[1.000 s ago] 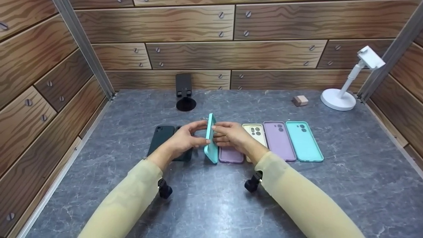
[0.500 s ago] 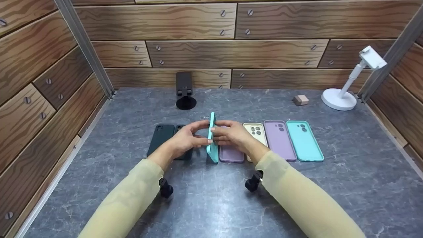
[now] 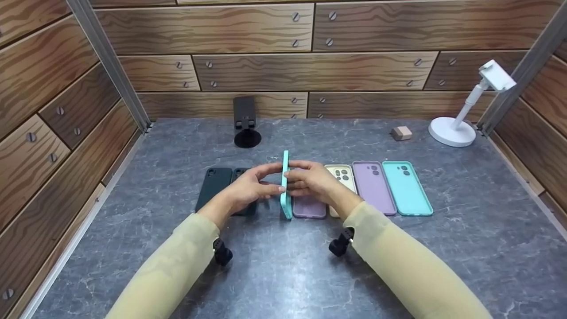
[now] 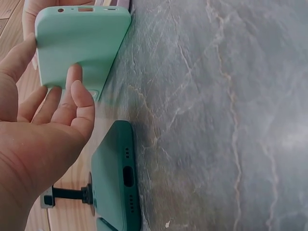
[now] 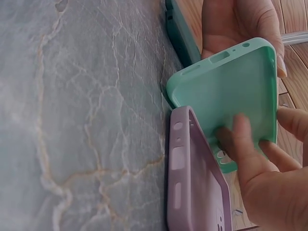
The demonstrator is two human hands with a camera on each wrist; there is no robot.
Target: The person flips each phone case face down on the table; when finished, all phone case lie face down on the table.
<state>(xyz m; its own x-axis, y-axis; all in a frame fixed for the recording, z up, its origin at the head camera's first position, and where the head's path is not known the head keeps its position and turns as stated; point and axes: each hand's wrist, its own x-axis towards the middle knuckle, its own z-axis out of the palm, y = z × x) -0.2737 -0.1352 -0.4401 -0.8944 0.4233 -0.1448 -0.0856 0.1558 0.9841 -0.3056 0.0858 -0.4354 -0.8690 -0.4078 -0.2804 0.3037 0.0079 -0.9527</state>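
A turquoise phone case [image 3: 285,206] stands on its long edge on the table, held between both hands. My left hand [image 3: 246,188] grips its upper edge, thumb nearer me, with other fingers against the outer back, as the left wrist view of the case [image 4: 79,41] shows. My right hand [image 3: 312,179] has fingertips inside the hollow of the case [image 5: 221,91] and the thumb at its rim. Just right of it lies a purple phone case [image 3: 309,208], partly under the right hand. Two dark green phone cases [image 3: 215,188] lie left, one partly hidden by the left hand.
A cream case [image 3: 347,179], another purple case [image 3: 375,190] and another turquoise case [image 3: 407,190] lie in the row's right part. Behind stand a black phone stand [image 3: 246,117], a small charger cube [image 3: 401,133] and a white phone stand [image 3: 452,133]. Wood-patterned walls enclose the table.
The held turquoise case has turned from a slant to nearly edge-on and shifted slightly right. Both hands keep their hold on it; the other cases lie as before.
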